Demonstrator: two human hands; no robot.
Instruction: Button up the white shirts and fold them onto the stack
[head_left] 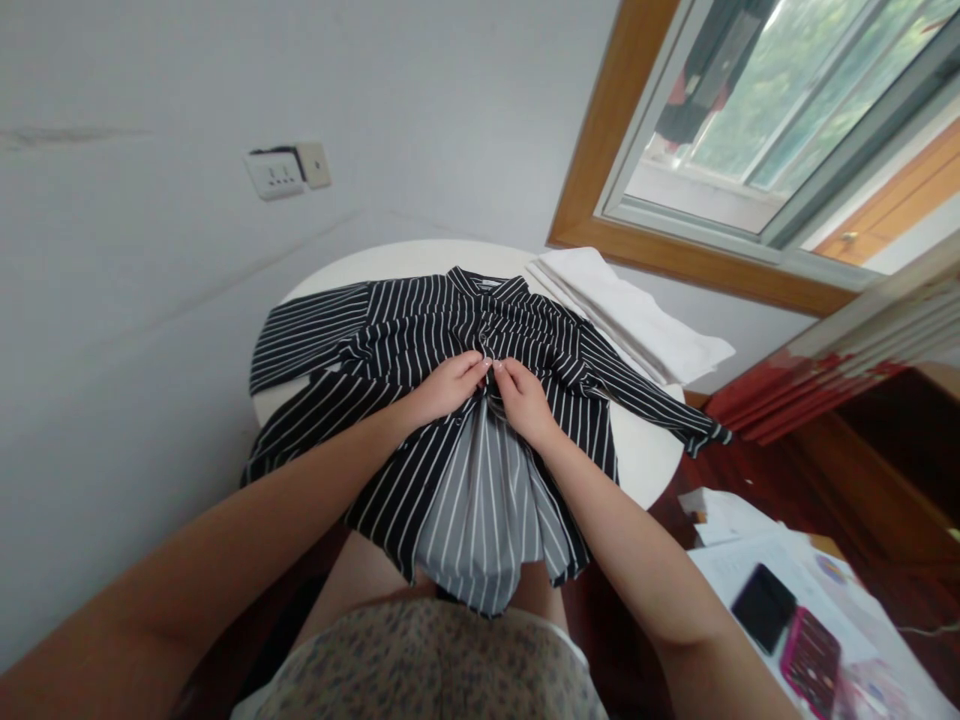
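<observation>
A black shirt with thin white stripes (420, 340) lies spread over a small round white table (645, 455), collar at the far side, sleeves out to both sides. Its lower front hangs open over the near edge and shows the grey inside. My left hand (448, 386) and my right hand (523, 398) meet at the middle of the shirt front. Both pinch the fabric edges there, fingertips almost touching.
Folded white cloth (637, 312) lies on the table's far right. A wall socket (285, 170) is on the grey wall behind. A wood-framed window (720, 130) is at the right. Papers, a black phone (763, 605) and a pink device (812, 660) lie at the lower right.
</observation>
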